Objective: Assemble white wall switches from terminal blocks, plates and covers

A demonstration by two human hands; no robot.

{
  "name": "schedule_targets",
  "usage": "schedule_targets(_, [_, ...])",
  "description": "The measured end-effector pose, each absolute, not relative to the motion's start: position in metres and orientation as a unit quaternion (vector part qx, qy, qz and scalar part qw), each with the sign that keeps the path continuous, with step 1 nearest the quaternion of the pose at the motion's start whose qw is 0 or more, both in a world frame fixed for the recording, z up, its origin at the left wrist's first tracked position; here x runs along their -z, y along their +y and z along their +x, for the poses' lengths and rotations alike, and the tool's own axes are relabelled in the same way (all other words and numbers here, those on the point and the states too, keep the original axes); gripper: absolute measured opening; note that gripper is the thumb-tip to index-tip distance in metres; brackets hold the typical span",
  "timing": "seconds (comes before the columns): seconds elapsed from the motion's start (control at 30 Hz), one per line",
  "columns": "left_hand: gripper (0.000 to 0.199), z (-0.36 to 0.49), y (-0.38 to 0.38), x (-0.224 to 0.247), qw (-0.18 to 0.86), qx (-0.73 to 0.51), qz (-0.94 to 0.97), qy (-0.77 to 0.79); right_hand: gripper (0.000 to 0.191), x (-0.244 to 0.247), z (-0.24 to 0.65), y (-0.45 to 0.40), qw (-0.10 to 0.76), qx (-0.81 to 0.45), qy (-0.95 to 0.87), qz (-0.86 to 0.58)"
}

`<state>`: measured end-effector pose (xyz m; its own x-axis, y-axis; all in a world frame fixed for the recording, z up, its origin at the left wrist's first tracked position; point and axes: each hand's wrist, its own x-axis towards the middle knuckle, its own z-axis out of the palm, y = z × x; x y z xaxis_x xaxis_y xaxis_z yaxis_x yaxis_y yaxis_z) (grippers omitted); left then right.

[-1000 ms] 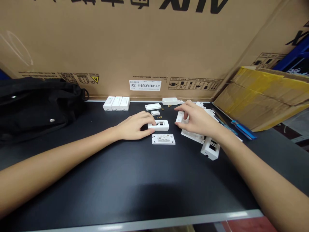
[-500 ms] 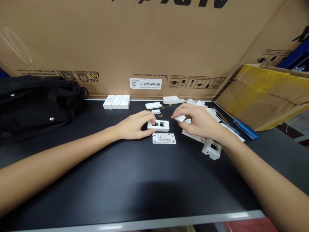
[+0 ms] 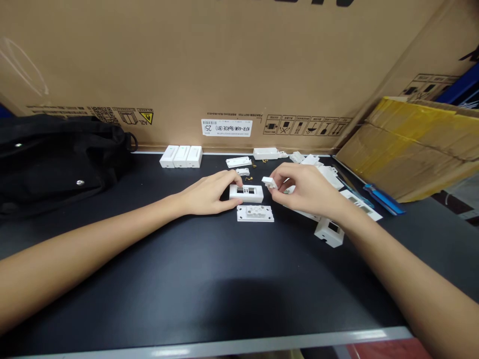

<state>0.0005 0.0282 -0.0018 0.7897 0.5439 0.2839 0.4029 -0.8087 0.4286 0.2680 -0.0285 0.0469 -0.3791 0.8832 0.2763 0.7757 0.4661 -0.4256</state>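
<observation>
My left hand (image 3: 209, 193) rests on the table with thumb and forefinger closed on the left end of a white plastic switch housing (image 3: 257, 194), which has rectangular openings. Just to its right, my right hand (image 3: 301, 187) pinches a small white plastic rocker button (image 3: 268, 181) above the tabletop. In front of the housing lies a white base plate (image 3: 255, 214) with a raised block on top. Behind it are a small white insert (image 3: 242, 172) and tiny brass pieces (image 3: 249, 178). Another white housing (image 3: 329, 233) sits beneath my right wrist.
Three white assembled units (image 3: 180, 156) stand at the back left beside a black bag (image 3: 63, 164). White parts (image 3: 329, 175) are heaped beyond my right hand, near a blue-handled tool (image 3: 383, 199). A taped carton (image 3: 407, 144) leans at right; a large cardboard box (image 3: 224, 65) walls the back.
My right hand has turned the rocker button over and brought it slightly left. My left forefinger has shifted from inside the housing's opening to its back edge; the housing stays in place.
</observation>
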Motion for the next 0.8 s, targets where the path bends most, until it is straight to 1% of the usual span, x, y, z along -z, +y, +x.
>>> schedule_targets(0.17, [0.029,0.001,0.029,0.002,0.177,-0.201,0.93,0.253,0.012,-0.044,0.265,-0.03,0.235,-0.092,-0.837,-0.485])
schedule_targets(0.33, [0.029,0.0,0.03,0.003,0.177,-0.198,0.93,0.253,0.012,-0.04,0.267,-0.029,0.237,-0.091,-0.847,-0.468])
schedule_targets(0.57, [0.028,0.001,0.03,0.003,0.177,-0.202,0.932,0.244,0.018,-0.038,0.267,-0.027,0.263,-0.064,-0.862,-0.429])
schedule_targets(0.8, [0.026,0.001,0.029,0.002,0.176,-0.201,0.934,0.239,0.016,-0.033,0.268,-0.025,0.263,-0.086,-0.875,-0.398])
